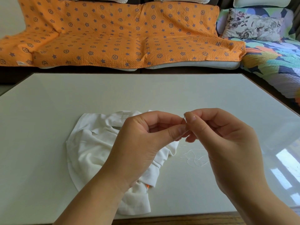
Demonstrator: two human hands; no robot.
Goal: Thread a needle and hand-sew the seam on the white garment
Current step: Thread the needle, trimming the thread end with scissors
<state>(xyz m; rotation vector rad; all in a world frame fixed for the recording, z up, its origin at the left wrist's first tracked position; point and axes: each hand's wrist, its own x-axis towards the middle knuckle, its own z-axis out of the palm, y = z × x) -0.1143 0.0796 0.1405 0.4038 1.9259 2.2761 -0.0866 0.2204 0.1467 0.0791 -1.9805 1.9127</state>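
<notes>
A crumpled white garment (90,148) lies on the white table (146,91), partly under my left forearm. My left hand (142,135) is raised above it and pinches a thin needle (184,119) between thumb and forefinger. My right hand (227,137) meets it fingertip to fingertip, its thumb and forefinger pinched together at the needle's top; the thread end between them is too fine to make out. Loose white thread (194,157) lies in loops on the table just below my right hand.
A sofa under an orange star-patterned blanket (121,34) runs along the far side of the table. A floral cushion (253,25) and a multicoloured quilt (272,62) sit at the right. The table's wooden front edge (178,220) is near me.
</notes>
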